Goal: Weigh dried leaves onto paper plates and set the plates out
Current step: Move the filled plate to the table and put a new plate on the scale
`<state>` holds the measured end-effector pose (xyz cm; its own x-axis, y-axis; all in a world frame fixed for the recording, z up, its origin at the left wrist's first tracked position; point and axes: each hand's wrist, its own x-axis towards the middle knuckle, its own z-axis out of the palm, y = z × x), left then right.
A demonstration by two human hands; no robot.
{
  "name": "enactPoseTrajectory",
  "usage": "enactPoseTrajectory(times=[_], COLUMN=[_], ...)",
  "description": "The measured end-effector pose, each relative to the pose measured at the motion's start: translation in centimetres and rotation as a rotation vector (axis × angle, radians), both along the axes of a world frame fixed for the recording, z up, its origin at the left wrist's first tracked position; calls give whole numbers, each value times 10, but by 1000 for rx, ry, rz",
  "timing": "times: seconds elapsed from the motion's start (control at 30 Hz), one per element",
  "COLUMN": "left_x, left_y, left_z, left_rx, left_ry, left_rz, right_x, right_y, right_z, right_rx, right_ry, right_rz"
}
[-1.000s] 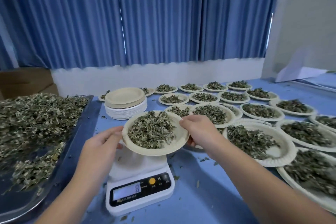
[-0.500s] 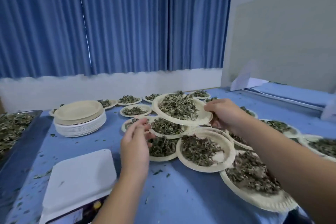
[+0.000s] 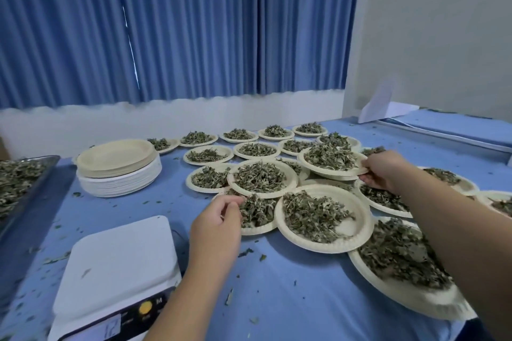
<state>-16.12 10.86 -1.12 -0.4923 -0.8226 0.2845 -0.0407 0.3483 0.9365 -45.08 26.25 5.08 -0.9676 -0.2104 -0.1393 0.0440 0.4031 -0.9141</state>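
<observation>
Right hand (image 3: pixel 383 171) pinches rim of round beige paper plate of dried green leaves (image 3: pixel 329 163), held level over laid-out plates (image 3: pixel 260 178) to avoid spilling; left hand (image 3: pixel 221 219) loosely curled, apparently empty, above blue tabletop (image 3: pixel 291 285).

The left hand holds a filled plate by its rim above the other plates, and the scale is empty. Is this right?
Not quite. The head view shows the right hand, not the left hand, holding the filled plate by its rim above the other plates. The scale is empty.

Blue pleated curtains (image 3: pixel 194 25) above white wall (image 3: pixel 138 122), grey partition (image 3: pixel 443 50) right.
</observation>
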Motion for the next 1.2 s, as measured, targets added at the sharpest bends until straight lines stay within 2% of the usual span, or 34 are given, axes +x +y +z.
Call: enactPoseTrajectory(times=[0.57, 0.8, 0.97, 1.2], left_x=[-3, -1, 1, 6], left_y=[-4, -3, 2, 6], left_z=[-2, -2, 2, 14], left_rx=[-16, -16, -4, -22], left_ry=[-34, -39, -27, 19], left_rz=[-25, -31, -30, 0], right_x=[-9, -4, 2, 41], right_y=[-25, -16, -10, -29], right_z=[-13, -7, -3, 19], right_rx=[218, 338, 271, 130], right_ry=[-42, 24, 52, 164], right_rz=[40, 121, 52, 134])
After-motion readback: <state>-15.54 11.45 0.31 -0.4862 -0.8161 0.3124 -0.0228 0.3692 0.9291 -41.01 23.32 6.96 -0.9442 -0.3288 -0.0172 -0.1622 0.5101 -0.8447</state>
